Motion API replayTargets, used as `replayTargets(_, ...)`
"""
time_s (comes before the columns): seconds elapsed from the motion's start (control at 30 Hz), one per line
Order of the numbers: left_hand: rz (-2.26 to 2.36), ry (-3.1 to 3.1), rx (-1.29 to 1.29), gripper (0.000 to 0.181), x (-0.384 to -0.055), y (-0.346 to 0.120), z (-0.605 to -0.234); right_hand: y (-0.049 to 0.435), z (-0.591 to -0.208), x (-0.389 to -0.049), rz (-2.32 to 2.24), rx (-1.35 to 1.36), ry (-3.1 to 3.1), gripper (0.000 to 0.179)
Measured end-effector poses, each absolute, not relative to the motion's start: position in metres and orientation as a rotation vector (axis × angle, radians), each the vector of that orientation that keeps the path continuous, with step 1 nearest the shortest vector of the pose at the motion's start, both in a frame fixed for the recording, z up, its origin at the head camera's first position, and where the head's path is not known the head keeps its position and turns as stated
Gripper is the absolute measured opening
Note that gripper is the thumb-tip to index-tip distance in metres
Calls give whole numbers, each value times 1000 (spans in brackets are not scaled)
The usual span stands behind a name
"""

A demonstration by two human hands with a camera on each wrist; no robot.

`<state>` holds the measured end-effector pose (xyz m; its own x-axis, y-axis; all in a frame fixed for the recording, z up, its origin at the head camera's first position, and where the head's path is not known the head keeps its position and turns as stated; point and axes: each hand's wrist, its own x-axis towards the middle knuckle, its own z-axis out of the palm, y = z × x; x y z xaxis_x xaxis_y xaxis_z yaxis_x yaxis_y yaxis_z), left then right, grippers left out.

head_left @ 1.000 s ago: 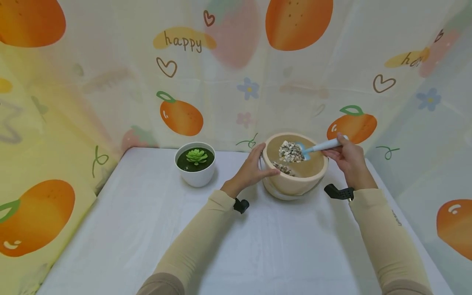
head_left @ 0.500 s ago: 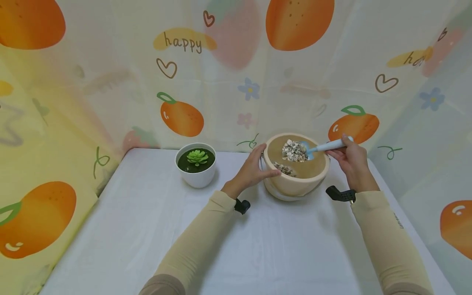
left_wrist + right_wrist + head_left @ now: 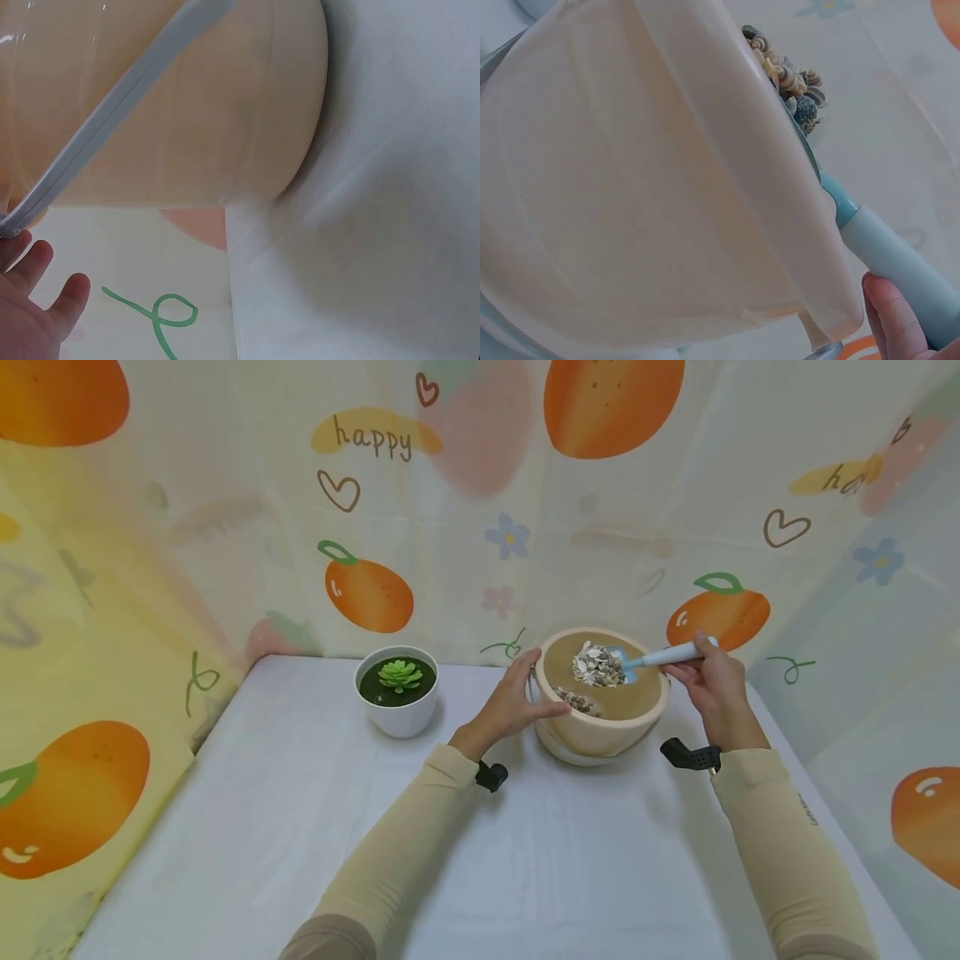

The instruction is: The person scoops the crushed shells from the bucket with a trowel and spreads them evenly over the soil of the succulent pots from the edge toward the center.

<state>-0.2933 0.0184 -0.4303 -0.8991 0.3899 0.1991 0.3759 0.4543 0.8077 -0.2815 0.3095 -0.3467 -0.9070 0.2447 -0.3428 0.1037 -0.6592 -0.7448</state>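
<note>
In the head view a cream bucket point(image 3: 600, 739) stands at the right of the table, a small heap of shells point(image 3: 576, 702) inside it. My left hand point(image 3: 504, 703) holds its left side, thumb at the near rim and fingers along the outside. The left wrist view shows fingertips point(image 3: 71, 289) by the end of the bucket's grey handle point(image 3: 112, 112). My right hand point(image 3: 712, 689) grips the pale blue handle of a toy shovel point(image 3: 671, 654). Its blade is over the bucket's mouth, heaped with small shells point(image 3: 597, 665). The right wrist view shows these shells point(image 3: 795, 82) above the rim.
A white pot point(image 3: 400, 717) with a green succulent point(image 3: 400, 675) stands left of the bucket. White cloth point(image 3: 525, 860) covers the table. A fruit-printed curtain point(image 3: 450, 593) hangs close behind the bucket and along both sides.
The loaded shovel and my right hand shift slightly right between the first two frames, then stay about level. My left hand stays on the bucket. The whole view sways a little.
</note>
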Motion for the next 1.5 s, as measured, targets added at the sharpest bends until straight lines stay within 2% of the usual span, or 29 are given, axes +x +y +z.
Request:
replayTargets(0.17,1472,2667,711,106,-294,18,-430,309,-346,-280,2628,-658,-1307,52)
replayTargets(0.53,1483,2646,700,105,-293,19,-431,304,-342,-278,2574,-690,-1268,58)
replayTargets(1.07,1504,2629,683,104,-297,20,-427,296,-334,-279,2575,-675,-1210,60)
replayTargets(1.5,1516,2616,686,98,-294,11,-426,289,-336,-276,2621,-612,-1134,44)
